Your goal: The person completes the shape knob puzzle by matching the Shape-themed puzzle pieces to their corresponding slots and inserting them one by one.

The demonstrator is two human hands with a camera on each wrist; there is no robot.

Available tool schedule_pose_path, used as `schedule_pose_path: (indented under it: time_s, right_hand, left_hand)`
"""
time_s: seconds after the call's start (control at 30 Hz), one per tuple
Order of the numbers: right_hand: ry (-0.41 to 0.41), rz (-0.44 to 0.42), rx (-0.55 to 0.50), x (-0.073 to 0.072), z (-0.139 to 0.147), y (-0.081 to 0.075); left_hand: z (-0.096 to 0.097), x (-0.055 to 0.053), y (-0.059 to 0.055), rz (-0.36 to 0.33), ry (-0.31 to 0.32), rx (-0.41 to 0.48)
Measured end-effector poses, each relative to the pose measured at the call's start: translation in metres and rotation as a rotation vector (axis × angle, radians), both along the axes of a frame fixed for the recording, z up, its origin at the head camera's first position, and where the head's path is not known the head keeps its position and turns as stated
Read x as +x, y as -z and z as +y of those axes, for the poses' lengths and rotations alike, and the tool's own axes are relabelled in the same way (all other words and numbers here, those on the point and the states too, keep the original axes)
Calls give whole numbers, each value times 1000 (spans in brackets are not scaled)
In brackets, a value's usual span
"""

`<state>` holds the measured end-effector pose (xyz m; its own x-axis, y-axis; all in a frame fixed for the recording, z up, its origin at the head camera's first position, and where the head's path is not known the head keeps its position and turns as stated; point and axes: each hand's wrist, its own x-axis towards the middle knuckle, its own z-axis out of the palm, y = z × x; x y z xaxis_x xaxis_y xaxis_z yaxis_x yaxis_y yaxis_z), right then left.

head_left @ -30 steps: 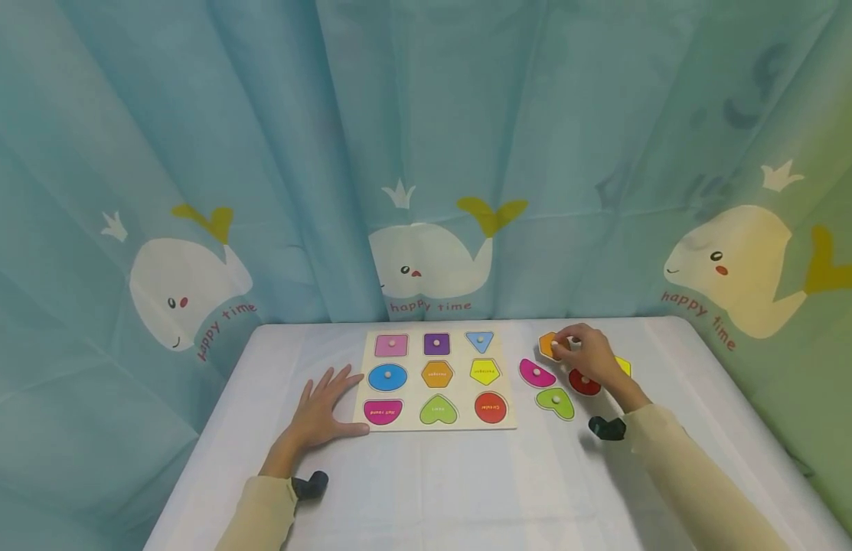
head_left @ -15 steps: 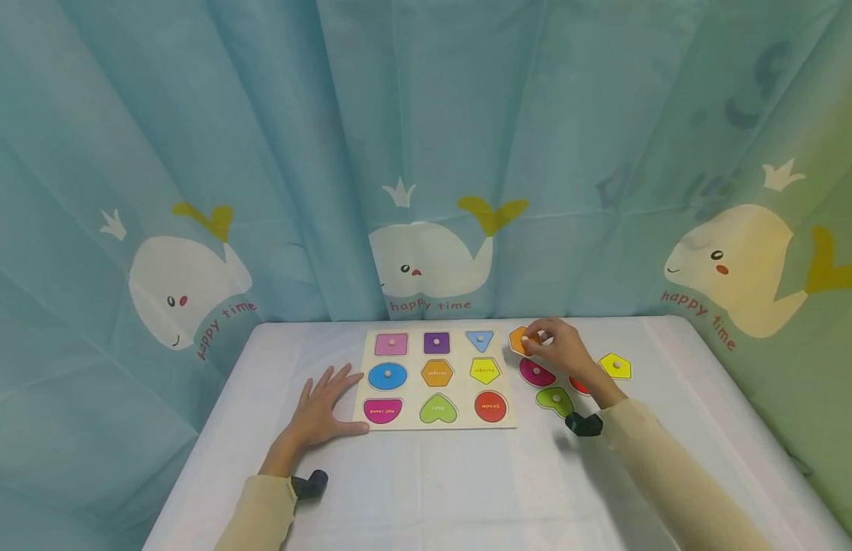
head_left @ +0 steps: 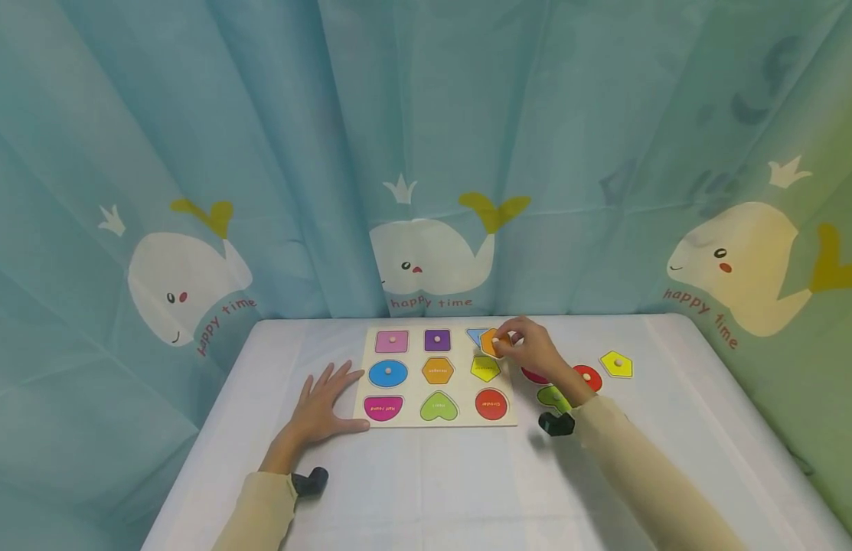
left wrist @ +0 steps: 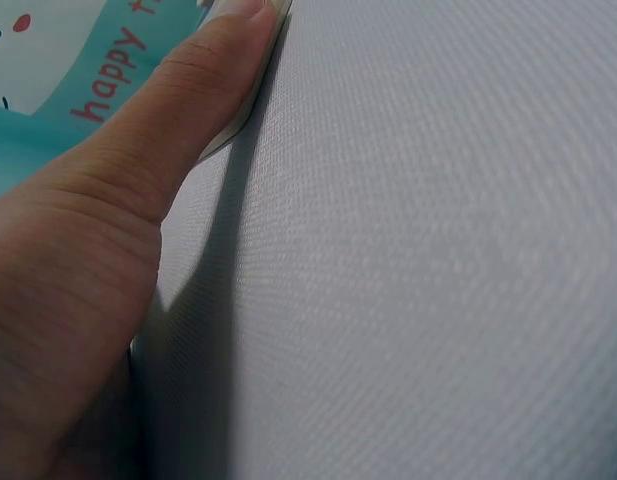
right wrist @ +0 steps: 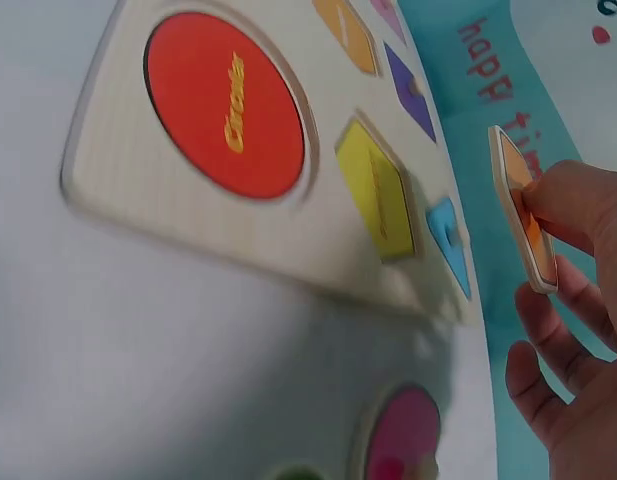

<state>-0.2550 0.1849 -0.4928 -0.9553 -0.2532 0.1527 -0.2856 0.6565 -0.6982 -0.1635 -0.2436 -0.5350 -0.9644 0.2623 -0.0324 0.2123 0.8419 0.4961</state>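
Observation:
My right hand [head_left: 532,350] pinches an orange hexagon puzzle piece [head_left: 490,343] by its knob, above the far right corner of the wooden shape puzzle board [head_left: 460,394]. In the head view the piece overlaps the blue triangle [head_left: 474,336]; the right wrist view shows the hexagon piece [right wrist: 519,205] raised off the board. My left hand [head_left: 318,405] rests with spread fingers at the board's left edge, thumb [left wrist: 203,75] on its near corner. The orange hexagon slot [head_left: 437,371] shows bare in the middle of the board, as do the pentagon, half-round, heart and circle slots.
Right of the board lie a yellow pentagon piece [head_left: 617,364], a red circle piece [head_left: 587,378], a green heart piece [head_left: 551,396] and a magenta half-round piece [head_left: 533,376], partly behind the right hand. A whale-print curtain [head_left: 577,153] hangs at the table's far edge.
My right hand has carried the orange hexagon leftward from the loose pieces to over the board's far right corner. The yellow pentagon and red circle pieces are now uncovered. The left hand stays put.

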Motion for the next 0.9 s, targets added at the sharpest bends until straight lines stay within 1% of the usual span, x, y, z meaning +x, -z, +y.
schedule_pose_path:
  time_s: [0.27,0.43,0.67,0.83,0.9]
  right_hand:
    - [-16,-54,-62,3,-30,2]
    - [-25,-41,-77,5,-49,7]
    - [-33,-60,-133,11,-66,14]
    - [-47,-20,-170,13,-75,22]
    - [-46,-19,-177,14,-80,25]
  left_hand:
    - [-2,-1,3,30,12,13]
    - [-2,-1,4,28,12,10]
    - [0,0,1,25,10,20]
    - [0,-1,2,23,7,4]
    - [-1,-1,2,26,7,2]
